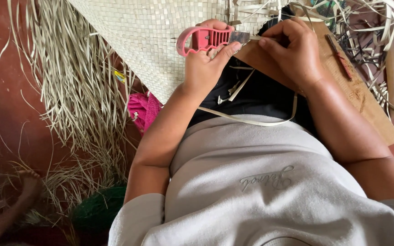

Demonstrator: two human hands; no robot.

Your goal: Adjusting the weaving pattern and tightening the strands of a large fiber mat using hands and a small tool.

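Pink-handled cutter (204, 39) sits clamped in the left hand (206, 64), blade meeting a pale leaf strip (251, 119) over the wooden board (365, 98); the right hand (292, 52) pinches that strip taut (steadying it), woven mat (147, 41) alongside.

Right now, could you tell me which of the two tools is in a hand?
The pink-handled tool, gripped by the left hand; the slim reddish tool lies untouched on the brown board.

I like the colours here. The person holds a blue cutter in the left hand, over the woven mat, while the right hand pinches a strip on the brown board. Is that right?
Not quite. The cutter in the left hand is pink, not blue, as the head view shows. It is over the woven mat, and the right hand does pinch a strip on the brown board.
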